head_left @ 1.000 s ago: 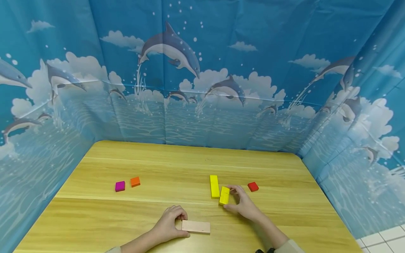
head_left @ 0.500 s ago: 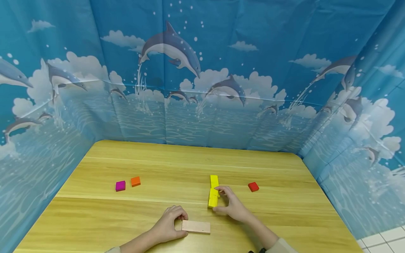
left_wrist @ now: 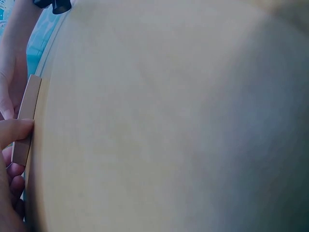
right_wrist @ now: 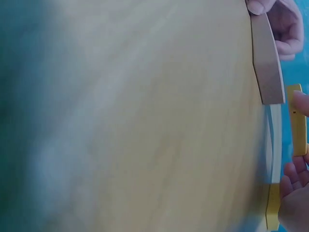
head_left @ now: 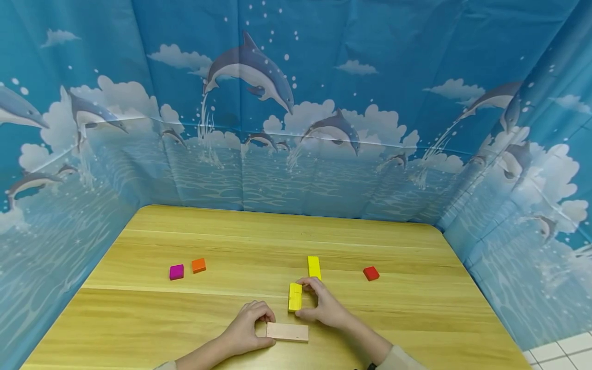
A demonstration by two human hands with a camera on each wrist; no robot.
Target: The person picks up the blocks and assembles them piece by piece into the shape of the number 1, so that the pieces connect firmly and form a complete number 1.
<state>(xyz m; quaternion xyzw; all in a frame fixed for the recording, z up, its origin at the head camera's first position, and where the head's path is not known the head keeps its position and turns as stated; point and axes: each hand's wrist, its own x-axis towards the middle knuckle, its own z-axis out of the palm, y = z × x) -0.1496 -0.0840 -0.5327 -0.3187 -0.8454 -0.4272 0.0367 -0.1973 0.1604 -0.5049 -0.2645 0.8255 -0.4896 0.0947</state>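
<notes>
My left hand (head_left: 250, 329) pinches the left end of a plain wooden block (head_left: 287, 332) that lies flat on the table. In the left wrist view the thumb presses along this wooden block (left_wrist: 26, 104). Just beyond it, my right hand (head_left: 326, 307) pinches a yellow block (head_left: 295, 297) by its two ends, between thumb and fingers. Thin lines mark the top of that block. In the right wrist view the held yellow block (right_wrist: 297, 125) appears raised off the table. A second, longer yellow block (head_left: 314, 266) lies behind the right hand, its near end hidden by the fingers.
To the far left sit a purple block (head_left: 177, 272) and an orange block (head_left: 199, 265). A red block (head_left: 371, 273) lies to the right. The wooden table (head_left: 250, 236) is enclosed by a blue dolphin curtain (head_left: 296, 180).
The right hand has carried the yellow block leftward and nearer, past the longer yellow block and toward the wooden block. The left hand and the wooden block have stayed in place.
</notes>
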